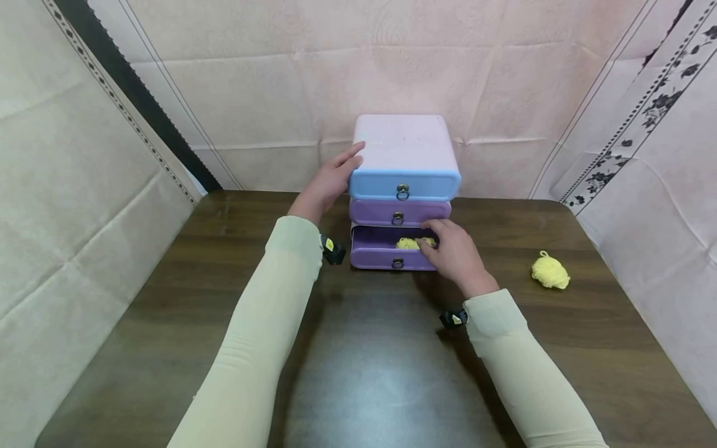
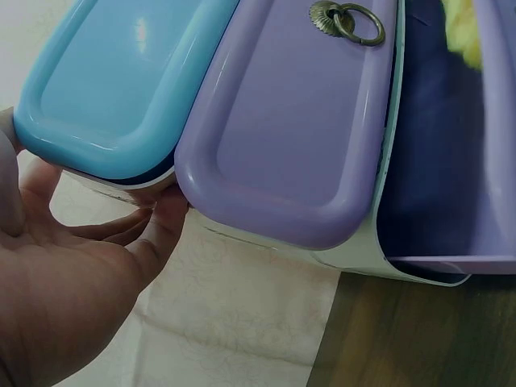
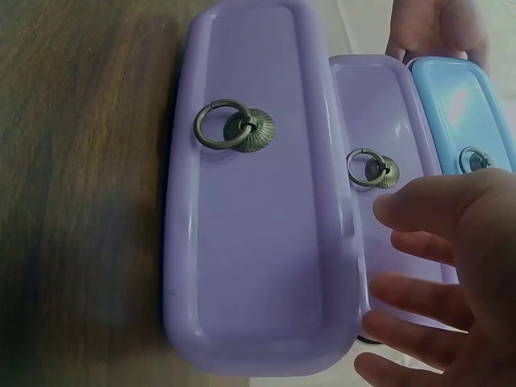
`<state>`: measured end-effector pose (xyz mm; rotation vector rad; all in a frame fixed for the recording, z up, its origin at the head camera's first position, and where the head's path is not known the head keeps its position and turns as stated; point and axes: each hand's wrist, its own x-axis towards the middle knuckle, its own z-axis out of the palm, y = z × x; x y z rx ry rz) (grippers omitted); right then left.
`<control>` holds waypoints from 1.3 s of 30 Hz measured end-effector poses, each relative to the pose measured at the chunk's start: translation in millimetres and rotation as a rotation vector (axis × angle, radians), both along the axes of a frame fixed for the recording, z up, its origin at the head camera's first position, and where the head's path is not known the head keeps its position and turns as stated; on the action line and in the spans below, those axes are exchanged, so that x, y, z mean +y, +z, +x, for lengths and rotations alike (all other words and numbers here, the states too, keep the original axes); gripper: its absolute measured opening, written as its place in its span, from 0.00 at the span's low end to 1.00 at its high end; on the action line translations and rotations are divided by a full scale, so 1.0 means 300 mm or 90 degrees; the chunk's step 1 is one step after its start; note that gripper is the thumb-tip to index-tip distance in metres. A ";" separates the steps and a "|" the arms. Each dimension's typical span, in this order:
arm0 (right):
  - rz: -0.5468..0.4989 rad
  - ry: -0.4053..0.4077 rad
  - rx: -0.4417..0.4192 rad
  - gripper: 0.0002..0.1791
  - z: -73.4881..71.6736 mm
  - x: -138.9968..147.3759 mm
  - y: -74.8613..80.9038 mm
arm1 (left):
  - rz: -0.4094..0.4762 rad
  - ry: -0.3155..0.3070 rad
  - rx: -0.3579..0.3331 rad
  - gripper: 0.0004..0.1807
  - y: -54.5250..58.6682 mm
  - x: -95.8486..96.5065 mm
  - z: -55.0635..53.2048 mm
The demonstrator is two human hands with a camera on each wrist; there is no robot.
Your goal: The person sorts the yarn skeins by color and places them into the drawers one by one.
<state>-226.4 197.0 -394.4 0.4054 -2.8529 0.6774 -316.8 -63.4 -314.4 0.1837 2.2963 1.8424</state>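
Observation:
A small chest of drawers (image 1: 406, 143) with a white casing has one blue drawer front (image 1: 375, 185) on top and two purple ones below. The bottom purple drawer (image 1: 372, 259) is pulled out, and yellow yarn (image 1: 407, 243) lies inside it. My left hand (image 1: 330, 180) rests against the chest's left side near the top, fingers extended along the casing. Over the right end of the pulled-out drawer is my right hand (image 1: 456, 252). Its fingers (image 3: 419, 298) are spread and hold nothing visible in the right wrist view; the hand partly hides the drawer's contents.
A yellow yarn ball (image 1: 551, 272) lies on the brown wooden table (image 1: 358, 373), right of the chest. Ring pulls (image 3: 242, 129) hang on the drawer fronts. Pale cloth (image 1: 336, 81) hangs behind the table and along both sides.

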 end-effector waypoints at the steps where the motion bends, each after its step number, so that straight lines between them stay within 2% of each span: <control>1: 0.001 0.000 -0.002 0.22 0.001 0.002 0.000 | 0.002 0.000 -0.001 0.22 0.000 0.000 0.000; 9: 0.004 -0.009 -0.010 0.21 0.014 0.019 0.000 | -0.003 0.004 -0.002 0.22 -0.005 0.003 -0.003; 13: 0.010 -0.010 0.000 0.20 0.017 0.029 0.004 | 0.006 0.003 0.000 0.22 -0.008 0.000 -0.005; 21: 0.002 -0.021 -0.015 0.20 0.028 0.053 0.015 | 0.023 -0.001 0.004 0.22 -0.008 -0.006 -0.009; 39: 0.001 -0.052 0.014 0.20 0.035 0.150 -0.005 | 0.027 -0.014 0.002 0.24 -0.003 -0.002 -0.006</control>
